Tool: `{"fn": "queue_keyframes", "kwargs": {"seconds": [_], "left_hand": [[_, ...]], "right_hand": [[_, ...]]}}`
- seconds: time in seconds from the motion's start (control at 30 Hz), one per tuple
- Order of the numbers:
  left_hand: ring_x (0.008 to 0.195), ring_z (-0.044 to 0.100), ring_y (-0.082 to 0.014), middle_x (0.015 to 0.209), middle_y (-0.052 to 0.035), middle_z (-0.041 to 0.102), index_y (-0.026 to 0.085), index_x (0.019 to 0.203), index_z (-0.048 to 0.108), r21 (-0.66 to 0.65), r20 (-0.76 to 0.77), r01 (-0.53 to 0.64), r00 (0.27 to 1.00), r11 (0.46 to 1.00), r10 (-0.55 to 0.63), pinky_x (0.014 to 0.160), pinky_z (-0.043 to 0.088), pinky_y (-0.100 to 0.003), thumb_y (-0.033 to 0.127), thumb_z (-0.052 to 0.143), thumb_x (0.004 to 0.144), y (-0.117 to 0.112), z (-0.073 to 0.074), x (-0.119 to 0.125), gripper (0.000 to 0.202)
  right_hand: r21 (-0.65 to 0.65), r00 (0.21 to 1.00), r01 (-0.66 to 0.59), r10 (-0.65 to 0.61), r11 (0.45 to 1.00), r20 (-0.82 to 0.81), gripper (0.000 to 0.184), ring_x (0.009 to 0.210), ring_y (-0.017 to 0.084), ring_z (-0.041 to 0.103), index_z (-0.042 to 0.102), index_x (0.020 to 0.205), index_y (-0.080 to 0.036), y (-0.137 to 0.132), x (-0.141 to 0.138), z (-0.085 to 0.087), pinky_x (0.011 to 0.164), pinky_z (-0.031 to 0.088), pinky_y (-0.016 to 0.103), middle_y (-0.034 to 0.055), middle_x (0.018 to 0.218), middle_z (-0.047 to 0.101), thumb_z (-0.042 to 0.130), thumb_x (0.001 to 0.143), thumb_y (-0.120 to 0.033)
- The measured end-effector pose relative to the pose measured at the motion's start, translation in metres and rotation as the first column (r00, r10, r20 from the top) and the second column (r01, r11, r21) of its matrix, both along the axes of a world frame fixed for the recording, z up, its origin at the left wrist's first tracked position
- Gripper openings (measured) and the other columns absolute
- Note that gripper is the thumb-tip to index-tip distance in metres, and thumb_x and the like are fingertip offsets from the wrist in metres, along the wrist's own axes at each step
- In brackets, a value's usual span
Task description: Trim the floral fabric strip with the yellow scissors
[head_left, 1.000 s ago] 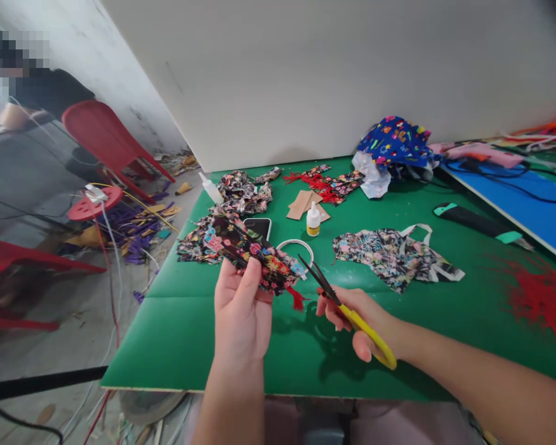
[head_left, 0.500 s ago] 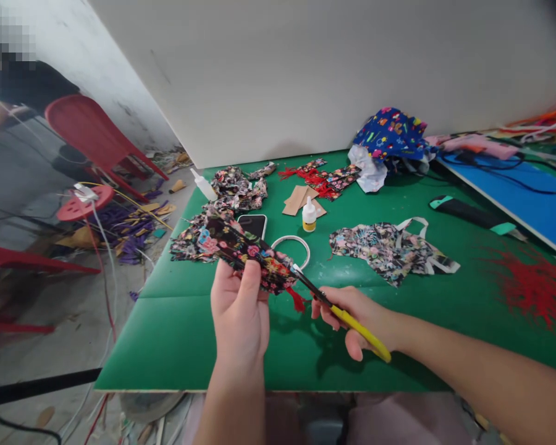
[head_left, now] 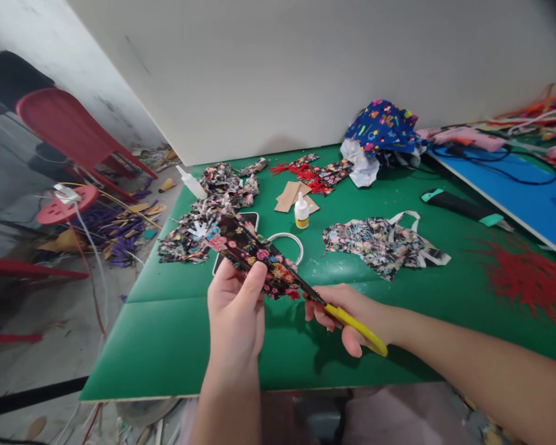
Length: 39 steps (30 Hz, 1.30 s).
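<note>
My left hand (head_left: 238, 303) is closed around a black floral fabric piece (head_left: 241, 244), the thumb lying on its near face. My right hand (head_left: 347, 315) grips yellow-handled scissors (head_left: 356, 327), whose dark blades lie along the fabric's right edge and point up and left. How far the blades are apart is hard to see. A bit of red shows at the fabric's lower right corner. Behind the fabric are a white ring (head_left: 299, 242) and a partly covered phone (head_left: 250, 220). A small glue bottle (head_left: 301, 211) stands upright farther back, by brown cardboard pieces (head_left: 287, 196).
Floral scraps (head_left: 185, 238) and a white-tipped bottle (head_left: 192, 183) lie at the green table's (head_left: 167, 346) left. To the right are a floral cloth piece (head_left: 375, 244), a black-and-green cutter (head_left: 463, 209), red threads (head_left: 528, 278) and a blue board (head_left: 500, 185). Blue patterned cloth (head_left: 382, 127) sits behind.
The scissors have moved farther along the fabric's right edge, and the red tassel hanging there before is now mostly out of sight. The whole view has shifted slightly.
</note>
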<state>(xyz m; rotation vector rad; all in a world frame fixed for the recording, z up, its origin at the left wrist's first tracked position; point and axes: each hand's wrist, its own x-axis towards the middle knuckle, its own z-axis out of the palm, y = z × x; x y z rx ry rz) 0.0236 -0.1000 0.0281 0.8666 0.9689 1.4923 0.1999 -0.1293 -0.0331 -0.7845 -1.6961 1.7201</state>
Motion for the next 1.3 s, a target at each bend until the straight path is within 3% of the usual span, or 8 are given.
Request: {"fn": "queue_keyframes", "kwargs": {"seconds": [0.3,0.6,0.73,1.07,1.3], "left_hand": [[0.070,0.061,-0.0075,0.081,0.0031,0.068,0.023,0.089,0.068,0.025,-0.032,0.032,0.999,0.999,-0.031,0.067,0.050,-0.015,0.021,0.073,0.071,0.000,0.000,0.003,0.018],[0.086,0.064,-0.0109,0.098,0.0015,0.069,0.027,0.101,0.065,0.016,0.007,-0.063,0.998,0.998,0.063,0.073,0.050,-0.016,0.029,0.067,0.078,0.003,0.002,0.001,0.023],[0.086,0.064,-0.0103,0.100,0.0012,0.069,0.026,0.104,0.065,0.036,0.015,-0.102,0.995,0.994,0.102,0.075,0.051,-0.017,0.028,0.067,0.078,0.004,0.002,0.001,0.026],[0.089,0.064,-0.0112,0.103,-0.0001,0.068,0.024,0.103,0.064,0.077,-0.030,-0.091,0.995,0.993,0.094,0.079,0.050,-0.019,0.024,0.066,0.079,0.002,0.005,0.004,0.024],[0.080,0.063,-0.0094,0.084,0.0025,0.066,0.023,0.092,0.063,0.139,-0.050,-0.078,0.995,0.987,0.085,0.076,0.051,-0.019,0.020,0.066,0.079,0.000,0.002,0.006,0.015]], "right_hand": [[-0.081,0.999,0.006,-0.009,0.997,-0.035,0.074,0.054,0.008,0.033,0.053,0.090,-0.016,-0.001,-0.002,0.008,0.053,0.033,0.022,-0.0070,0.061,0.039,0.054,0.053,-0.081],[-0.163,1.000,-0.024,0.023,0.986,-0.008,0.071,0.059,0.010,0.041,0.054,0.086,-0.017,-0.002,-0.003,0.011,0.055,0.039,0.023,-0.0042,0.064,0.045,0.055,0.054,-0.080],[-0.222,0.998,-0.060,0.057,0.973,-0.022,0.076,0.057,0.010,0.041,0.054,0.085,-0.015,-0.003,-0.004,0.013,0.054,0.039,0.023,-0.0040,0.062,0.043,0.047,0.054,-0.085],[-0.137,0.993,-0.095,0.085,0.986,-0.082,0.083,0.056,0.009,0.042,0.055,0.089,-0.015,-0.002,-0.004,0.011,0.050,0.037,0.022,-0.0022,0.065,0.046,0.041,0.054,-0.088],[-0.120,0.993,-0.093,0.083,0.988,-0.087,0.080,0.057,0.009,0.042,0.054,0.089,-0.014,-0.001,-0.004,0.011,0.052,0.038,0.022,-0.0024,0.066,0.046,0.044,0.055,-0.086]]}}
